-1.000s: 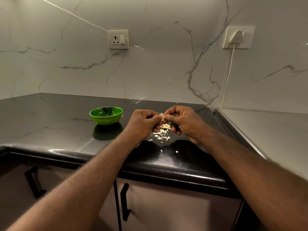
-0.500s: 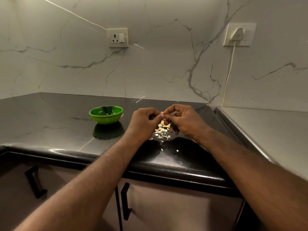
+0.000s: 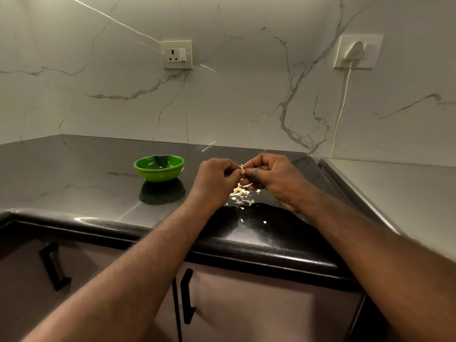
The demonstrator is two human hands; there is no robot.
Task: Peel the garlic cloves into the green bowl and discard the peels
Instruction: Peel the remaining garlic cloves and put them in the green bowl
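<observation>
**Both hands pinch a garlic clove above the peel pile**

A marble wall (image 3: 246, 95) fills the upper half of the view, with a dark polished countertop (image 3: 74, 174) running below it and cabinet doors (image 3: 246, 304) under the counter edge. The doors are cut off by the bottom of the frame. A grey surface (image 3: 394, 193) adjoins the counter on the right and runs out of view.

The green bowl (image 3: 159, 168) stands on the counter to the left of the hands, apart from them. Its inside is shadowed, so whether any cloves lie in it cannot be told.

The left hand (image 3: 214, 183) and right hand (image 3: 274, 176) meet above the counter, fingers curled, fingertips touching. Between them they pinch the garlic clove (image 3: 242, 170). Only a small pale bit of it shows; the rest is hidden by the fingers, and how much skin it carries is too small to tell.

The peels (image 3: 241, 196) lie scattered on the counter just under the hands, partly covered by the right hand's fingers. A few flecks sit nearer the counter edge.

Against half a second ago, the hands have stayed joined over the same spot, the bowl stands where it was, and the peel pile looks unchanged
</observation>
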